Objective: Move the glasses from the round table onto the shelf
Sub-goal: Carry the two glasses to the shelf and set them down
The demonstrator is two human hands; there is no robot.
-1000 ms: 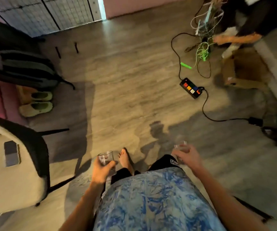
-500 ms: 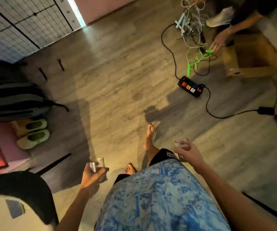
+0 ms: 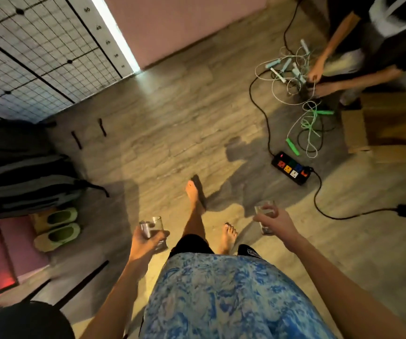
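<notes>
I carry two small clear drinking glasses over a wooden floor. My left hand [image 3: 145,241] is shut around the left glass [image 3: 153,228], held upright at hip height. My right hand [image 3: 276,222] is wrapped around the right glass [image 3: 265,214], also upright. My bare feet show between the hands, one stepping forward. Neither the round table nor the shelf is in view.
A black power strip [image 3: 291,168] and its cable lie ahead on the right, beside tangled cords [image 3: 307,118] that another person's hand [image 3: 315,73] handles. A cardboard box [image 3: 382,128] sits far right. Backpacks [image 3: 26,187] and green slippers [image 3: 60,231] line the left wall.
I have walked forward: the chair at the left has slid almost out of view, the wire grid and power strip are closer. Both hands still hold their glasses.
</notes>
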